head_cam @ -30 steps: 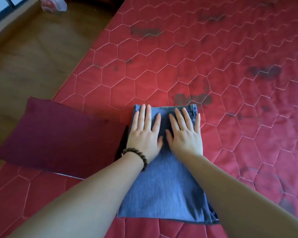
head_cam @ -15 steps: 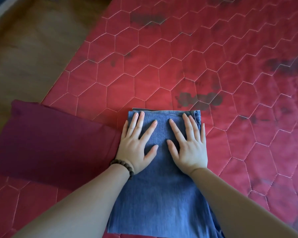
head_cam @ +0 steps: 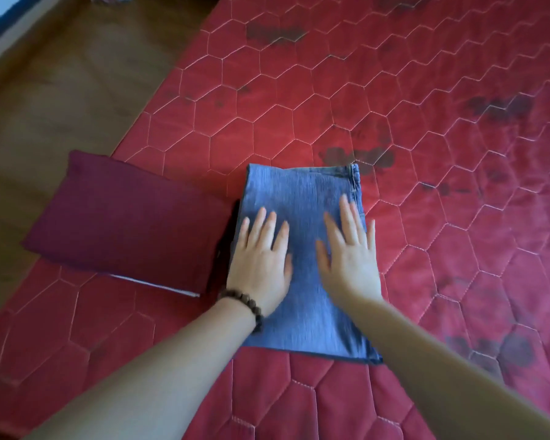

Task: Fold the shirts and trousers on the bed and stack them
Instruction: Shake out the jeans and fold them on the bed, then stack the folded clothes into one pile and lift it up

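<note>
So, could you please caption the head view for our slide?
Both hands, left and right, press flat on folded jeans beside a folded maroon garment.

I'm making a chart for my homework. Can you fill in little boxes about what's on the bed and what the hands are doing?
Bed cover: red quilted mattress with hexagon stitching and dark patches
Blue thing: folded jeans, lying flat
Dark red thing: folded maroon garment, left of the jeans, partly past the bed edge
Left hand: flat on the jeans, fingers straight, bead bracelet on wrist
Right hand: flat on the jeans, fingers spread
Stacked yet: no, side by side
</note>
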A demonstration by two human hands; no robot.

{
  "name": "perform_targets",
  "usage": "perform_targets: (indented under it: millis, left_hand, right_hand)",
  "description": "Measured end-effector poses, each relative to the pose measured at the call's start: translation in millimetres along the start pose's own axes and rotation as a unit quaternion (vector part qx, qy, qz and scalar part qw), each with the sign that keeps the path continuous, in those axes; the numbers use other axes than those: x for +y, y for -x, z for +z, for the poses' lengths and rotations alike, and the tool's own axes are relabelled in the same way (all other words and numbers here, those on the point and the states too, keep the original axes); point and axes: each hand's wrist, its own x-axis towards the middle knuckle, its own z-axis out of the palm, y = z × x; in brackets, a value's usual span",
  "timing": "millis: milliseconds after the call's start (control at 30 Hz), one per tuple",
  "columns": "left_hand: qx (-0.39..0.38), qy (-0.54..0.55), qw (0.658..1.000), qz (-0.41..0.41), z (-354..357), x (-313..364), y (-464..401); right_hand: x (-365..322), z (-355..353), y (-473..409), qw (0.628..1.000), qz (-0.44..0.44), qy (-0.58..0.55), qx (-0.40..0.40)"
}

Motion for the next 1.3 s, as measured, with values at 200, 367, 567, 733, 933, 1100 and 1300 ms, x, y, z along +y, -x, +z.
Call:
perform_targets:
  millis: [200,367,567,733,933,1100,1300]
  left_hand:
    - [-0.060,-0.032,0.998,-0.002,26,10,84]
    - [-0.050,-0.035,0.997,0.045,38,-11,80]
    - [0.013,-0.005,0.997,0.078,54,-28,81]
    - [0.065,0.016,0.993,0.092,64,-32,81]
    - [0.058,0.019,0.994,0.096,67,-34,81]
    - [-0.025,0.020,0.997,0.069,37,-24,80]
    - [0.035,0.140,0.989,0.003,-33,-54,98]
  right_hand:
    - [-12,43,110,0.990,-0.065,0.090,-0.084]
    - [7,51,104,0.986,-0.020,0.118,-0.114]
    - [18,55,108,0.988,0.054,0.093,-0.109]
    - [22,61,108,0.991,0.046,0.089,-0.094]
    - [24,66,109,0.992,0.042,0.085,-0.082]
    - [6,45,107,0.987,0.051,0.100,-0.113]
    - [-62,12,91,0.998,0.060,0.019,-0.030]
